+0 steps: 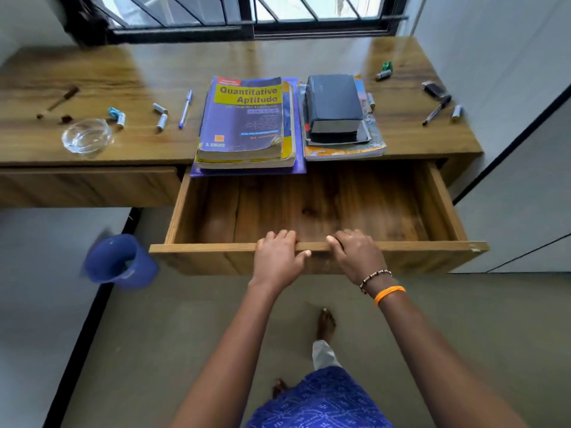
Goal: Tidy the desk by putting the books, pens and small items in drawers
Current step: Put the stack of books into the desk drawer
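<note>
Hands: left hand (278, 257), right hand (358, 256) grip front lip | wooden drawer (324, 247)

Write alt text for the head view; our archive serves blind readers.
Both hands, left hand and right hand, grip the front edge of an open, bare wooden drawer. On the desk above lie two book stacks, pens and batteries.

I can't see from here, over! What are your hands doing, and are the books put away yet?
Both hands, left hand and right hand, gripping open drawer front. Books still on desk. Nothing in the way.
</note>
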